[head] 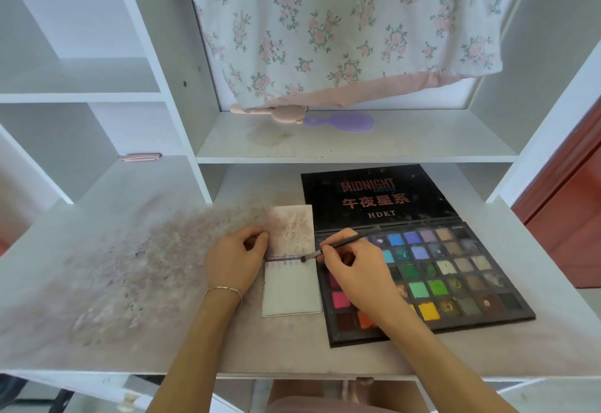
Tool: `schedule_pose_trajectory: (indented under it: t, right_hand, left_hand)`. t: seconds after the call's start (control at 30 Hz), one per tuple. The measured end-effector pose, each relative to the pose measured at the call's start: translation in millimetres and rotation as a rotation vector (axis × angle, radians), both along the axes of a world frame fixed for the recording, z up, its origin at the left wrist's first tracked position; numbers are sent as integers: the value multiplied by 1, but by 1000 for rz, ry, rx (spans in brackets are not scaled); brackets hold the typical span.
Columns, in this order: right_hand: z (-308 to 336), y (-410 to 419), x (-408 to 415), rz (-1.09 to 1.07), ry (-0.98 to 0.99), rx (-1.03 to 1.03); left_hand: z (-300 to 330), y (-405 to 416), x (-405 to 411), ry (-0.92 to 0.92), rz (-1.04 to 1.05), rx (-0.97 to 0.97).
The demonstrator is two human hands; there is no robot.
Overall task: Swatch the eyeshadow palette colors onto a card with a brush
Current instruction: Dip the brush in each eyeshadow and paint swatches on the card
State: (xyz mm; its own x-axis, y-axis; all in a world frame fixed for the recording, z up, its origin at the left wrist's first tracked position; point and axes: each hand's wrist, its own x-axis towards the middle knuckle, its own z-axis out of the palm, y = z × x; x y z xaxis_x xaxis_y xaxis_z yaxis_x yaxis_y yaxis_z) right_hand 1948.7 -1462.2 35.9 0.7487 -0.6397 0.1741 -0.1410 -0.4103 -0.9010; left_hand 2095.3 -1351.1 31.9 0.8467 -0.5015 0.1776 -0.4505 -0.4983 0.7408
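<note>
A small white notepad card (291, 289) lies open on the desk, its upper page stained pink. A row of faint purple swatches runs across the top of its lower page. My left hand (235, 260) presses on the card's left edge with curled fingers. My right hand (354, 269) pinches a thin dark brush (338, 245), whose tip touches the right end of the swatch row. Right of the card lies the open black eyeshadow palette (455, 269), with many coloured pans; my right hand covers some of its left pans.
The white desk (130, 266) is smeared with pinkish powder on its left. The palette's lid (374, 196) lies flat behind it. A shelf (422, 142) above holds a purple brush (340, 121) and a pink item (270, 112); floral cloth (341, 29) hangs over it.
</note>
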Motion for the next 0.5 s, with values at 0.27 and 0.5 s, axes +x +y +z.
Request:
schedule_pose_trajectory:
  t: [0.27, 0.5]
  right_hand:
    - [-1, -1, 0, 12, 37, 2]
    - [1, 0, 0, 17, 45, -6]
  left_hand:
    - [-1, 0, 1, -16, -2, -13]
    - [-2, 0, 1, -25, -9, -12]
